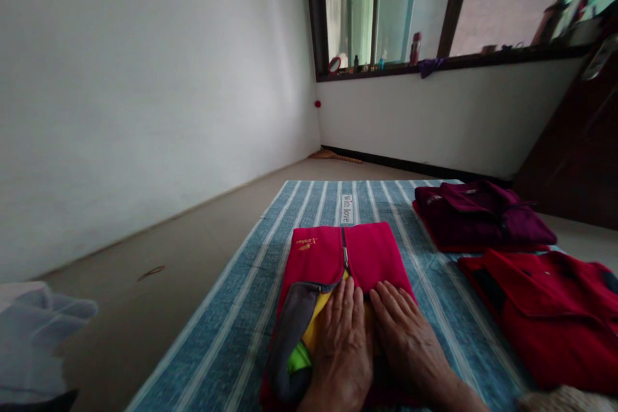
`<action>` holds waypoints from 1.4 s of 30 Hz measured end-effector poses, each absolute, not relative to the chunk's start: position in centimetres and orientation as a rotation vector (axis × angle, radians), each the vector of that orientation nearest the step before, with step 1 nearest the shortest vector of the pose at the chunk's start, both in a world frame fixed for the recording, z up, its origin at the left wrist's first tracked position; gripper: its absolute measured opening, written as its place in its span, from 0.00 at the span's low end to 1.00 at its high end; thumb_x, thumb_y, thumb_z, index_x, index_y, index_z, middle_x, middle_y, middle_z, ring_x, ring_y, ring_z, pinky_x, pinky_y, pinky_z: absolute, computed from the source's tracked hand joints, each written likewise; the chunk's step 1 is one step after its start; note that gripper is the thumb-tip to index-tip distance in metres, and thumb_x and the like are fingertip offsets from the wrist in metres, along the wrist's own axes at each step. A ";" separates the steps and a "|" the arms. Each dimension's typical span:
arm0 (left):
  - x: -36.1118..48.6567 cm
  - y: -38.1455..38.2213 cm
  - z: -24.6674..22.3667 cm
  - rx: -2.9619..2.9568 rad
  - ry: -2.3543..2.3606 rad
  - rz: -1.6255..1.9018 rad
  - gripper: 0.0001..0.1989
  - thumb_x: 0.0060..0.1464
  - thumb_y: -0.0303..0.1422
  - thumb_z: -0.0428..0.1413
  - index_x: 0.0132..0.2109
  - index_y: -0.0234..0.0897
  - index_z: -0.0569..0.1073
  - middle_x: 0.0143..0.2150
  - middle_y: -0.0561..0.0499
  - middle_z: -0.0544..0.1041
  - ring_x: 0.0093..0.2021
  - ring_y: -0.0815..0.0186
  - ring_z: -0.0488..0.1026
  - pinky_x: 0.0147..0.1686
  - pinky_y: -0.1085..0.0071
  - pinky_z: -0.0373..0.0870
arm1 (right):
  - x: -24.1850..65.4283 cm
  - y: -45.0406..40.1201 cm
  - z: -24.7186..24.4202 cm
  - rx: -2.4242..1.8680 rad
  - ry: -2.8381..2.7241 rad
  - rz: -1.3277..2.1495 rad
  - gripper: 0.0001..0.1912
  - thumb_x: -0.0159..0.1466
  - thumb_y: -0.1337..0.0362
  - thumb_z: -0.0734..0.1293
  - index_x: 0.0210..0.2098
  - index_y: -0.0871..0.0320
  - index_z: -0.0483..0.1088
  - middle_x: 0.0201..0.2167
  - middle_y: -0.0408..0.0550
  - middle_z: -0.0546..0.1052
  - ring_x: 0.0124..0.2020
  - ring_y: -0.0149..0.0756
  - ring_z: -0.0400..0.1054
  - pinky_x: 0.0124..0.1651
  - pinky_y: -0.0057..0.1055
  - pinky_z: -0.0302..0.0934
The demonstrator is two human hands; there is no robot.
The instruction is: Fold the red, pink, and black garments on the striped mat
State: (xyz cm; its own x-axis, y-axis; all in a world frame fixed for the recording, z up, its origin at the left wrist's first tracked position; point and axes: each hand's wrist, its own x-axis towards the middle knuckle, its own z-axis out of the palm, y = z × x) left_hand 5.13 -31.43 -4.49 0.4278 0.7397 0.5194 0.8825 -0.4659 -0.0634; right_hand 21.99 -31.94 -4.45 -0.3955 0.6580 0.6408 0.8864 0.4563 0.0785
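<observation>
A folded bright pink jacket (374, 254) lies on the striped blue cloth with its zipper running down the middle and a small gold emblem on one side. Its turned-back collar shows a grey lining, with yellow and green fabric inside the opening. My left hand (340, 341) rests flat over the yellow fabric, fingers extended toward the zipper. Beside it, my right hand (405, 335) presses flat on the jacket's right half, fingers stretched out. Neither hand grips anything.
On the right sit a folded red garment (555, 315) and a folded dark purple garment (483, 212). The striped cloth (255, 257) covers the table. White fabric (43, 335) shows at lower left. Small bottles stand on the windowsill (386, 69); a brown door (574, 135) is at right.
</observation>
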 end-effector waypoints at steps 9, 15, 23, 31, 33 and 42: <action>5.6 -31.3 -4.3 -2.341 -1.420 -0.615 0.28 0.57 0.28 0.49 0.64 0.38 0.60 0.66 0.39 0.59 0.64 0.51 0.58 0.56 0.55 0.66 | 21.8 -31.9 -4.7 -1.321 -2.185 -0.522 0.25 0.62 0.72 0.55 0.58 0.62 0.64 0.56 0.56 0.70 0.59 0.46 0.61 0.57 0.44 0.61; 5.7 -31.6 -4.2 -2.352 -1.463 -0.648 0.26 0.58 0.31 0.49 0.64 0.40 0.60 0.65 0.40 0.61 0.64 0.51 0.60 0.56 0.54 0.67 | 21.8 -32.0 -4.9 -1.300 -2.178 -0.504 0.24 0.64 0.71 0.55 0.58 0.62 0.64 0.56 0.55 0.70 0.59 0.46 0.61 0.57 0.45 0.60; 5.7 -31.6 -4.4 -2.321 -1.468 -0.630 0.26 0.59 0.30 0.48 0.64 0.41 0.60 0.65 0.41 0.62 0.64 0.52 0.59 0.57 0.56 0.65 | 22.0 -31.9 -5.1 -1.309 -2.199 -0.508 0.23 0.64 0.70 0.55 0.58 0.60 0.64 0.56 0.54 0.70 0.58 0.46 0.61 0.56 0.45 0.61; 5.7 -31.5 -4.7 -2.291 -1.459 -0.660 0.25 0.59 0.31 0.47 0.63 0.42 0.62 0.65 0.43 0.63 0.64 0.53 0.59 0.57 0.57 0.64 | 21.9 -32.0 -5.0 -1.304 -2.181 -0.533 0.24 0.65 0.70 0.54 0.59 0.61 0.63 0.56 0.54 0.70 0.58 0.45 0.62 0.57 0.44 0.61; 5.7 -31.5 -4.6 -2.296 -1.453 -0.654 0.24 0.60 0.31 0.47 0.63 0.41 0.62 0.64 0.42 0.63 0.64 0.53 0.59 0.57 0.57 0.65 | 21.9 -32.1 -4.9 -1.300 -2.187 -0.541 0.24 0.65 0.71 0.54 0.59 0.61 0.63 0.56 0.54 0.70 0.58 0.46 0.61 0.57 0.44 0.61; 5.6 -31.8 -3.9 -2.322 -1.440 -0.636 0.24 0.60 0.32 0.47 0.63 0.40 0.62 0.65 0.42 0.62 0.64 0.53 0.58 0.56 0.57 0.65 | 21.9 -32.2 -4.8 -1.306 -2.215 -0.567 0.24 0.65 0.72 0.54 0.59 0.65 0.61 0.56 0.58 0.70 0.59 0.48 0.61 0.56 0.46 0.61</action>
